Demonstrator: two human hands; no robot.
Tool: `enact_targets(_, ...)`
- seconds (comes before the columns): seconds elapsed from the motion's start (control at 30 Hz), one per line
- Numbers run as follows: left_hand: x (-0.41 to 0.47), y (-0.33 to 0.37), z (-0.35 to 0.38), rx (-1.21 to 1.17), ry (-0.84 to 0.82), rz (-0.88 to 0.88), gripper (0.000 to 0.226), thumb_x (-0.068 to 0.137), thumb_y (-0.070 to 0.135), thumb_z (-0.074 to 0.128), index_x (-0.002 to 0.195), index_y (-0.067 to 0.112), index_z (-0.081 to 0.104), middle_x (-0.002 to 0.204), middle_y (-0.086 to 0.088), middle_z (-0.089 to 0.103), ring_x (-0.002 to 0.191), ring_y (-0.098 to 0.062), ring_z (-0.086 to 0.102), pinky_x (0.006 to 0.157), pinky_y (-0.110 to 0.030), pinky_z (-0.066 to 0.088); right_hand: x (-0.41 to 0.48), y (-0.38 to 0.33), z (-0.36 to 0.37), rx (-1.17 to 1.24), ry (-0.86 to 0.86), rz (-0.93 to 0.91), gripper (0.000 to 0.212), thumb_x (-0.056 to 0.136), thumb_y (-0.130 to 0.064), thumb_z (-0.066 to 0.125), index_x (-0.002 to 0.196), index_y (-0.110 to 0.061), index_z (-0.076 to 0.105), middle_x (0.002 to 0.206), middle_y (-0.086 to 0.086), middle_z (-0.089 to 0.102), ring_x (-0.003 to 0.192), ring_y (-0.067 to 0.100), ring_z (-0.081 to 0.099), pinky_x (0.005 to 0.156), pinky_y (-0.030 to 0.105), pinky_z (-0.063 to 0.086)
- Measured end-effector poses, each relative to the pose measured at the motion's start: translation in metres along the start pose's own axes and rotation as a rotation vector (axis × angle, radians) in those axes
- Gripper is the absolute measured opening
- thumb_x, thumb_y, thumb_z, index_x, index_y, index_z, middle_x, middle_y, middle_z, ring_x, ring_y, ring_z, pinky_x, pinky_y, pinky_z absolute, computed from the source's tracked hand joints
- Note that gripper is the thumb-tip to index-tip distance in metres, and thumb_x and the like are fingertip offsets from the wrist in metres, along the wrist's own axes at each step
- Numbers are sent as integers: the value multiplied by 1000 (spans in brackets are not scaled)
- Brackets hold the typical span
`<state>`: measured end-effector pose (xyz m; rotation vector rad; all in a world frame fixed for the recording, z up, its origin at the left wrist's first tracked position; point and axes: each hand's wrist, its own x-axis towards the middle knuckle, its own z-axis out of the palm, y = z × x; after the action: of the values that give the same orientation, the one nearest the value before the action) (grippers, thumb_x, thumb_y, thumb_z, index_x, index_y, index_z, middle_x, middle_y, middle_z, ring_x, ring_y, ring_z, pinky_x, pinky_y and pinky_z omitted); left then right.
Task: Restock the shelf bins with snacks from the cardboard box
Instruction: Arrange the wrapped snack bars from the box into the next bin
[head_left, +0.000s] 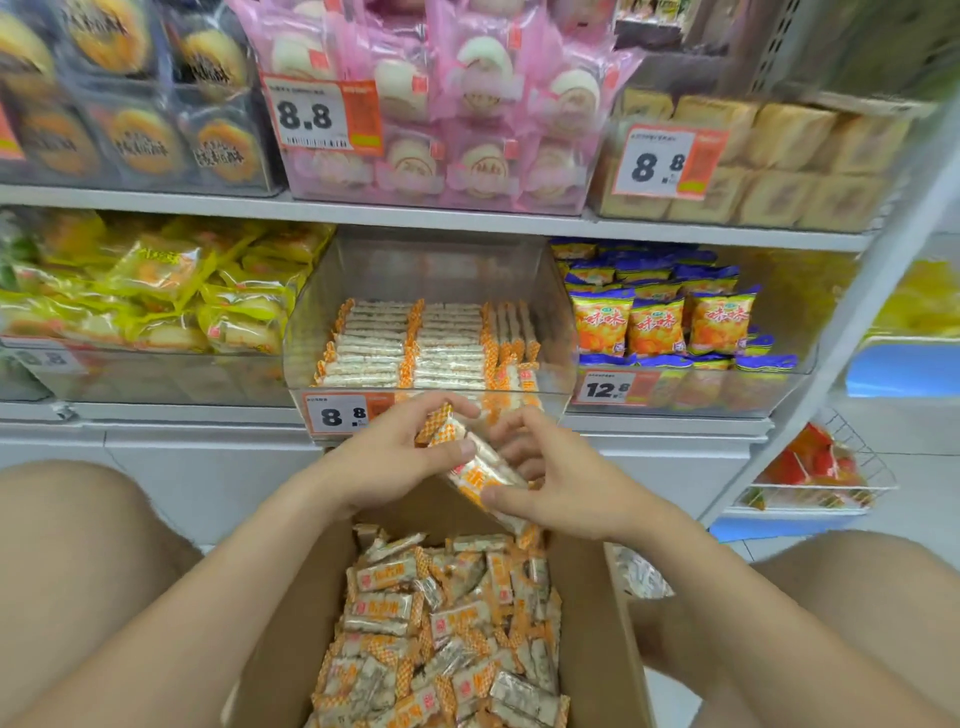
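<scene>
An open cardboard box (291, 639) between my knees holds several loose orange-and-white snack bars (447, 623). Above its far edge both hands hold a small stack of these bars (480, 470). My left hand (400, 457) grips the stack's upper end with thumb and fingers. My right hand (550, 478) cups the lower end, fingers curled round it. Just beyond, the clear shelf bin (431, 270) on the lower shelf has neat rows of the same bars (415, 348) lying in its lower part.
A bin of yellow packs (156, 296) stands left of the clear bin, blue-and-orange bags (670, 317) right. The upper shelf carries dark, pink (447, 104) and tan packs. A wire basket (826, 473) hangs at the right. My knees flank the box.
</scene>
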<state>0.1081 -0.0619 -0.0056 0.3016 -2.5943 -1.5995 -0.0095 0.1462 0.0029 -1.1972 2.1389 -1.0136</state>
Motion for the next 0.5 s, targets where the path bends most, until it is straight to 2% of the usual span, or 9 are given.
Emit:
enact_targets(0.07,3,21,0,-90,28,41,42,94,53,73,132,45,59,139,17,59,121,-3,63,106,-43,53,-4,-11,-18,43,32,-24,49,82,-37,83,122,-37,55,105,-1,72,92,17,74,88,46,59)
enact_targets(0.17,14,49,4,-214,68,88,43,96,46,68,136,35,58,120,5,71,100,-14,73,90,-40,62,-7,-27,-45,97,117,-10,43,86,-22,84,121,-30,60,98,1,76,86,18,76,80,41,62)
enact_targets(0.23,28,58,6,-96,168,134,38,105,46,57,139,29,57,118,8,71,96,-11,72,82,-36,59,-4,-31,-66,148,232,34,37,88,-25,83,118,-29,63,91,3,78,82,19,76,73,37,61)
enact_targets(0.3,48,62,5,174,266,173,29,111,37,48,135,27,60,121,13,68,102,-7,66,87,-32,52,-1,-27,-85,213,382,87,36,88,-34,83,119,-31,64,89,3,79,82,20,75,72,36,57)
enact_targets(0.33,59,63,5,309,257,181,27,111,30,46,131,26,64,123,13,66,108,-6,62,92,-30,49,2,-22,-92,253,448,114,39,88,-37,83,121,-30,64,90,2,79,84,20,75,72,36,56)
enact_targets(0.43,91,67,11,598,5,206,35,107,23,42,127,23,70,132,6,67,123,-11,56,103,-31,43,12,-15,-95,350,593,178,47,89,-38,82,130,-28,62,96,-2,76,92,15,73,72,32,52)
enact_targets(0.5,108,69,19,743,-150,214,40,98,31,38,114,29,75,121,0,71,120,-21,57,100,-37,43,19,-16,-90,372,623,201,47,90,-38,80,131,-28,60,99,-2,72,92,10,70,69,27,51)
